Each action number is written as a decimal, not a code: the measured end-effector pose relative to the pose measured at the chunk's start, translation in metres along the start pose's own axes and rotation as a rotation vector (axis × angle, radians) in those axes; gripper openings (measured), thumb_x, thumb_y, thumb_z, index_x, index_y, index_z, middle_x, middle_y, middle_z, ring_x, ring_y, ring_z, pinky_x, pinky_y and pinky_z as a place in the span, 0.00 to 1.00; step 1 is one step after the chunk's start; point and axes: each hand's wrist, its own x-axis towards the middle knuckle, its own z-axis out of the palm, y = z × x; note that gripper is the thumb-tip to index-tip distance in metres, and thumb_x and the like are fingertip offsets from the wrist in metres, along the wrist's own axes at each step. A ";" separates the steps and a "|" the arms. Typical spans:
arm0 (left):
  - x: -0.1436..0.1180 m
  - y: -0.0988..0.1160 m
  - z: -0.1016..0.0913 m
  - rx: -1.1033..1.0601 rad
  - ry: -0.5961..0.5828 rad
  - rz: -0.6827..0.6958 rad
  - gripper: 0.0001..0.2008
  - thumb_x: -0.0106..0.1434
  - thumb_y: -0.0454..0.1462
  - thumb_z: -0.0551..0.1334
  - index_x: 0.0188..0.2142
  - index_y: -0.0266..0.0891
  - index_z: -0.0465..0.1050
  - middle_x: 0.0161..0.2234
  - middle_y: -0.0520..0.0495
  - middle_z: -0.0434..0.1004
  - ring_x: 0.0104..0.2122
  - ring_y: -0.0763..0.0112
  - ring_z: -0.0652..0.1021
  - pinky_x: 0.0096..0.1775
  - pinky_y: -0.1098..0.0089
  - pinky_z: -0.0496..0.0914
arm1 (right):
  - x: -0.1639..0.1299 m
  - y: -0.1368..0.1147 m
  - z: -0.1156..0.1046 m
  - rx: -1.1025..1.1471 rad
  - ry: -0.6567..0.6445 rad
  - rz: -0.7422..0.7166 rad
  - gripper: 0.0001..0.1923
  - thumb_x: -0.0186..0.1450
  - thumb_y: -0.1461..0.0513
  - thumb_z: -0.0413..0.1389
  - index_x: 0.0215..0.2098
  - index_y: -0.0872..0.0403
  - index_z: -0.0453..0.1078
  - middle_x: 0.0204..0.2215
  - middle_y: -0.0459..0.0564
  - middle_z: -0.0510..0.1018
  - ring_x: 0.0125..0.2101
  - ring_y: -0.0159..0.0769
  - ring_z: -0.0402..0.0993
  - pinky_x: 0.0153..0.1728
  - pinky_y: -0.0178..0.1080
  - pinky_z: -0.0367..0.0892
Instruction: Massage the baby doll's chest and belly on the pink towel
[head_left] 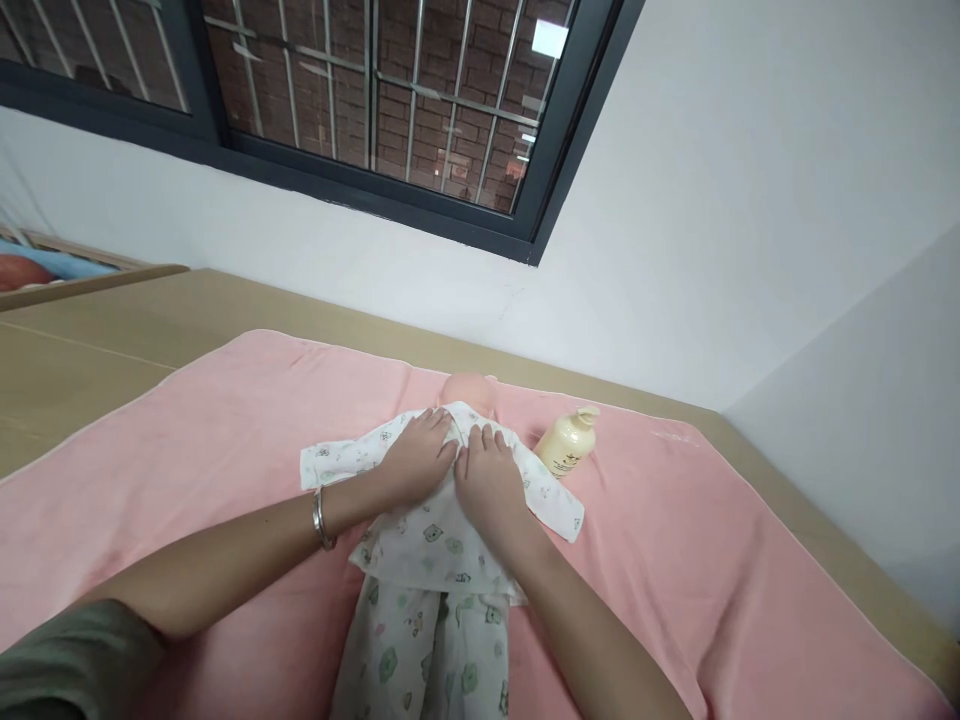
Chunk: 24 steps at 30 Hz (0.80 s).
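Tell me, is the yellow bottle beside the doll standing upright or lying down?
Lying down: the yellow bottle rests on its side on the pink towel, its pump cap toward the wall.

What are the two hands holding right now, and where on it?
Both the left hand and the right hand rest flat on the chest of the doll's printed top, fingertips near the collar. Whether they pinch the fabric cannot be told.

Baby doll [470, 392] lies face-up on pink towel [225, 430], dressed in white printed outfit [431, 560]. Left hand [417, 458] and right hand [489, 482] rest flat, side by side, on doll's chest. Cream pump bottle [568, 441] lies just right of doll.
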 end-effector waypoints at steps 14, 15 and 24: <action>-0.023 0.022 0.004 0.136 0.107 0.113 0.23 0.70 0.36 0.49 0.59 0.26 0.67 0.61 0.25 0.69 0.63 0.44 0.68 0.61 0.44 0.65 | 0.028 0.033 -0.005 0.221 -0.006 -0.067 0.27 0.76 0.58 0.41 0.68 0.62 0.61 0.68 0.61 0.64 0.69 0.47 0.55 0.68 0.48 0.51; -0.021 0.021 0.001 0.116 0.098 0.116 0.23 0.70 0.36 0.49 0.58 0.27 0.68 0.60 0.27 0.71 0.62 0.46 0.69 0.61 0.45 0.65 | 0.025 0.030 -0.005 0.194 0.002 -0.060 0.27 0.76 0.58 0.40 0.68 0.63 0.60 0.68 0.62 0.63 0.69 0.48 0.55 0.68 0.49 0.51; 0.002 -0.001 0.004 0.020 0.026 -0.033 0.24 0.72 0.40 0.47 0.60 0.30 0.68 0.62 0.33 0.71 0.63 0.51 0.69 0.64 0.49 0.63 | -0.003 0.003 0.003 -0.011 0.041 -0.102 0.28 0.75 0.62 0.40 0.68 0.68 0.60 0.65 0.69 0.66 0.68 0.54 0.57 0.67 0.53 0.53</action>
